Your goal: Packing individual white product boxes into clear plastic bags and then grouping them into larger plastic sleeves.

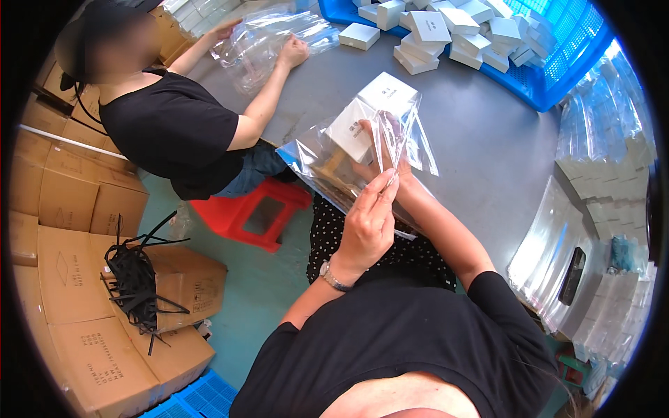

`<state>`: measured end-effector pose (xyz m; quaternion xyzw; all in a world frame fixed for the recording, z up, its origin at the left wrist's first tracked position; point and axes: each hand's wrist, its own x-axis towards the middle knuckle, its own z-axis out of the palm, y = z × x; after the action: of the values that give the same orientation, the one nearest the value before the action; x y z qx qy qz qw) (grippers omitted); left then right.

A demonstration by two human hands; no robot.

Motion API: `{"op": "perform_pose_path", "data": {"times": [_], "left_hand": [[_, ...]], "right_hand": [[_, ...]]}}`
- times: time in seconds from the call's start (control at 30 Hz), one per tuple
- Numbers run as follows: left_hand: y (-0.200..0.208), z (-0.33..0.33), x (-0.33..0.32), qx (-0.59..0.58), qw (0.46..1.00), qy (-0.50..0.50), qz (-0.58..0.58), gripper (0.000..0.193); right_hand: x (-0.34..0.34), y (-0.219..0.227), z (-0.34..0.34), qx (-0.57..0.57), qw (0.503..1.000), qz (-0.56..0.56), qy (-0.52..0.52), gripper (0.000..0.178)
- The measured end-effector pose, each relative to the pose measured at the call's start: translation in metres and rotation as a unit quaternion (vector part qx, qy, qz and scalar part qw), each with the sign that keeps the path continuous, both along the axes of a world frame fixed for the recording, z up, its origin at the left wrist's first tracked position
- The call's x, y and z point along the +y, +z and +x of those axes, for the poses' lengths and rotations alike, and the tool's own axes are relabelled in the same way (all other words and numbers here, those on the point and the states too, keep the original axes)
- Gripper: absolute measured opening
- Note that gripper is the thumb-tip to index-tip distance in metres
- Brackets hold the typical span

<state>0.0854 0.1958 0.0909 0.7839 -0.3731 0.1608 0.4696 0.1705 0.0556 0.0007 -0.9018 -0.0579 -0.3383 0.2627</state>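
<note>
My left hand [369,219] is raised in front of me, its fingers pinching the edge of a clear plastic bag [411,132]. My right hand [390,157] is behind the bag, partly hidden, gripping a small white box [352,129] through or inside the plastic. A second white box [388,93] sits at the bag's upper end. More clear bags [313,164] lie under them at the edge of the grey table [481,153].
A co-worker in a black top sits at left, both hands on clear bags [268,38]. A blue crate [557,63] holds several white boxes. Stacks of clear bags [557,244] lie at right. A red stool [254,212], cardboard cartons [70,272] and black straps [132,279] stand on the floor.
</note>
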Motion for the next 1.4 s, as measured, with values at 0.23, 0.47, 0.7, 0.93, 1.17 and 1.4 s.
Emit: {"op": "perform_pose_path", "data": {"times": [0.23, 0.47, 0.7, 0.93, 1.17, 1.4], "left_hand": [[-0.020, 0.002, 0.005, 0.026, 0.999, -0.046, 0.008, 0.050], [-0.020, 0.000, 0.004, 0.025, 0.999, -0.047, 0.001, 0.048], [-0.016, -0.002, 0.009, 0.014, 0.999, -0.039, -0.001, 0.044], [-0.025, 0.008, 0.014, 0.028, 1.000, -0.005, -0.001, 0.044], [-0.016, 0.016, 0.030, 0.108, 0.993, -0.040, 0.009, 0.026], [-0.012, 0.025, 0.038, 0.058, 0.993, -0.069, -0.071, 0.031]], "right_hand": [[0.005, 0.029, -0.040, 0.016, 0.999, -0.041, -0.023, 0.092], [0.004, 0.014, -0.072, 0.125, 0.990, -0.038, 0.049, 0.049], [0.007, 0.010, -0.024, 0.190, 0.977, -0.098, 0.001, 0.046], [-0.016, 0.029, -0.056, 0.205, 0.968, -0.053, 0.137, 0.042], [-0.092, 0.118, -0.059, 0.504, 0.663, 0.208, 0.512, 0.039], [-0.179, 0.117, 0.102, 0.156, 0.977, 0.039, -0.138, 0.075]]}}
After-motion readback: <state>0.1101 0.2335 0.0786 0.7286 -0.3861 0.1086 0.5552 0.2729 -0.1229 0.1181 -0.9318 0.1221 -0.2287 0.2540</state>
